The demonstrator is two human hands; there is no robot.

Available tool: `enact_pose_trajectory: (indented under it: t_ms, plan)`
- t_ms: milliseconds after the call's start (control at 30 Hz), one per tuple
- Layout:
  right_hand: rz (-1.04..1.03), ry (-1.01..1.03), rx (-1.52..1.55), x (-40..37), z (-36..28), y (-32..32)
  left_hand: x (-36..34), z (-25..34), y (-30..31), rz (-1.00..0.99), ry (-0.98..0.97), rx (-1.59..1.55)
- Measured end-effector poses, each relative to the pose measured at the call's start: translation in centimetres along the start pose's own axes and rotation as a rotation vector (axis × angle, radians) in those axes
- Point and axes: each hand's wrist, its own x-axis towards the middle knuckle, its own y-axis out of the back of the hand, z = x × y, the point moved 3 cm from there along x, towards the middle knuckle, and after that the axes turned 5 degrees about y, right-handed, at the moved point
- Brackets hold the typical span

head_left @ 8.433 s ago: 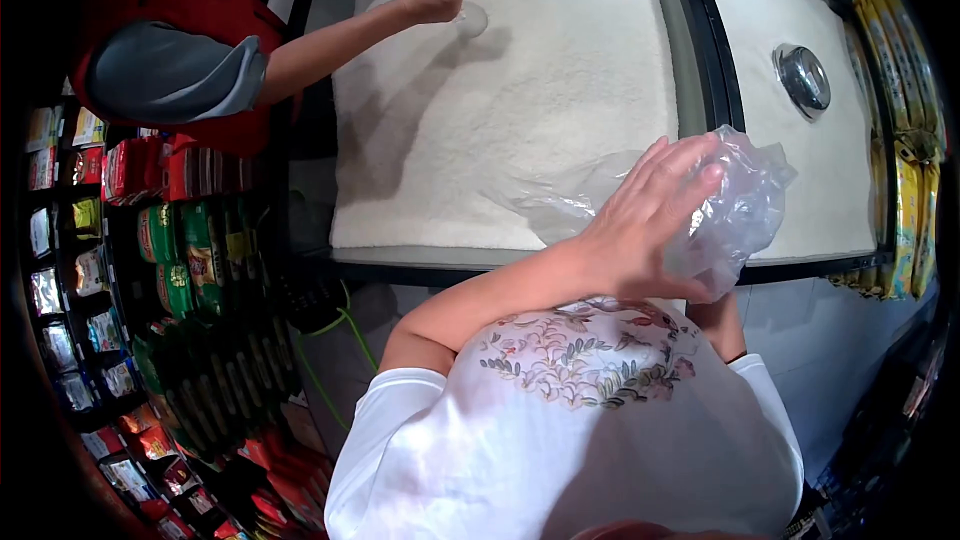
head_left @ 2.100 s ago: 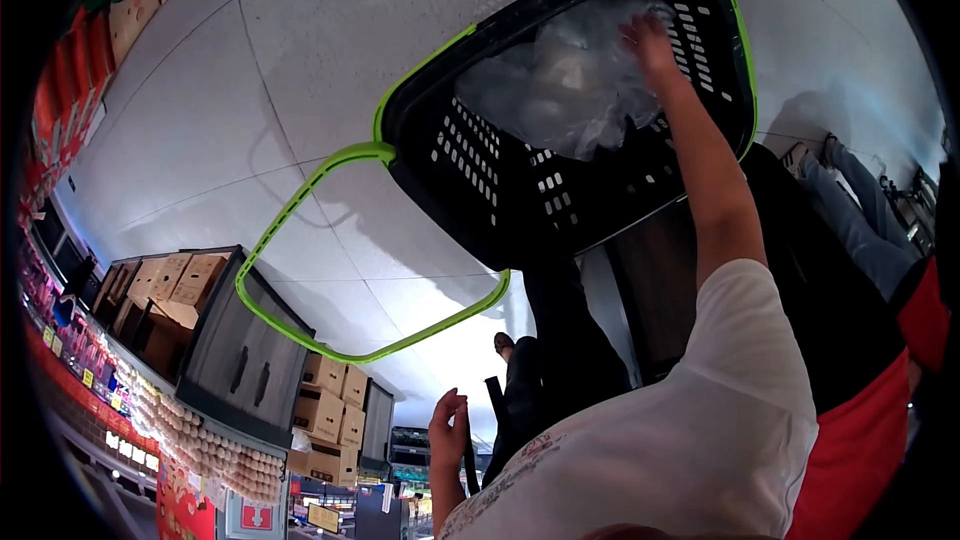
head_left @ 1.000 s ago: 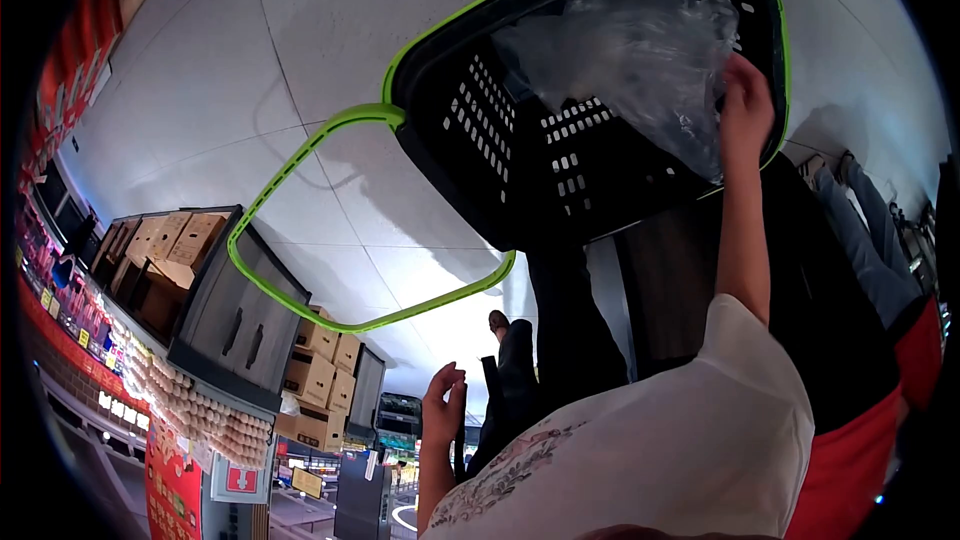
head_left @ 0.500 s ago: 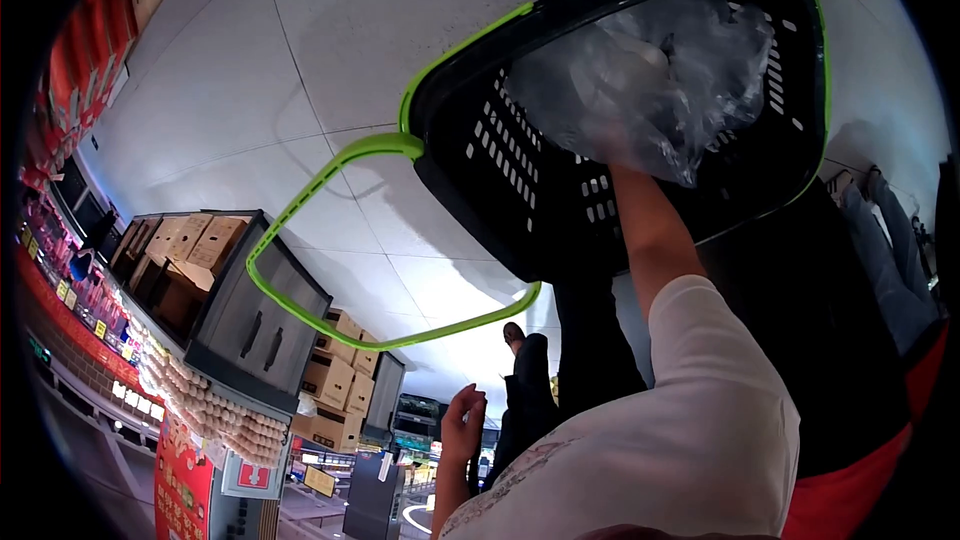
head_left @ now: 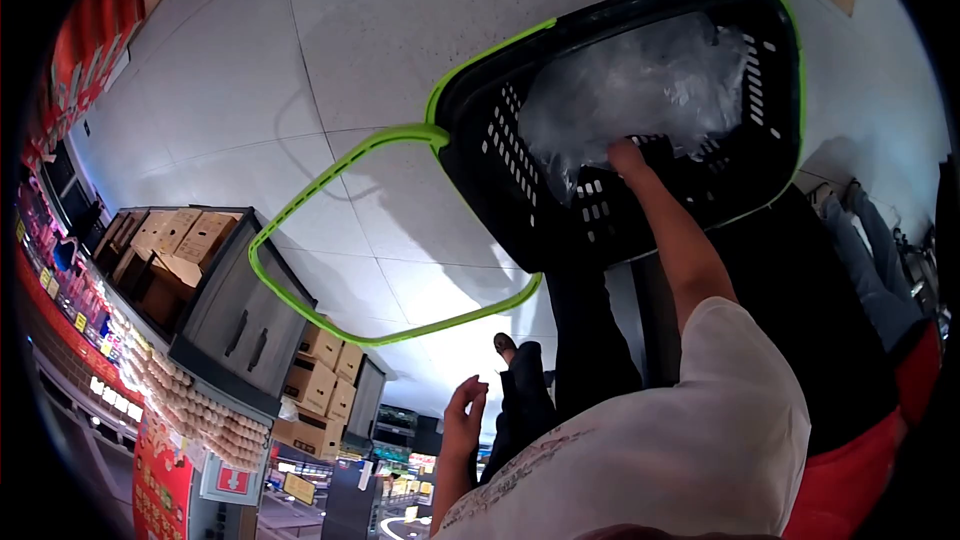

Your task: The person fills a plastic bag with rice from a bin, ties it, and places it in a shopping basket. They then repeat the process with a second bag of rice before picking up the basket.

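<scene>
Grip, right hand (head_left: 628, 155): fingers buried in crumpled clear plastic bag (head_left: 640, 90), closure indiscernible; bag already lies inside black green-rimmed plastic shopping basket (head_left: 500, 155), hand not yet withdrawn; left hand (head_left: 465, 420) open, empty.

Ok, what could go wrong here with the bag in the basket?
The right hand is at the thin clear plastic bag inside the black basket; a tug might tear it or snag it on the slotted wall. The green handle lies out over the floor, a possible trip hazard.
</scene>
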Motion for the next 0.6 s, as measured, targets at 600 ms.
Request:
enact_pose_trajectory:
  t_ms: [600]
  plan:
    - [-0.024,0.035,0.673,-34.4,-4.0,13.2,-3.4,-7.8,1.5,0.068,-0.285,-0.278]
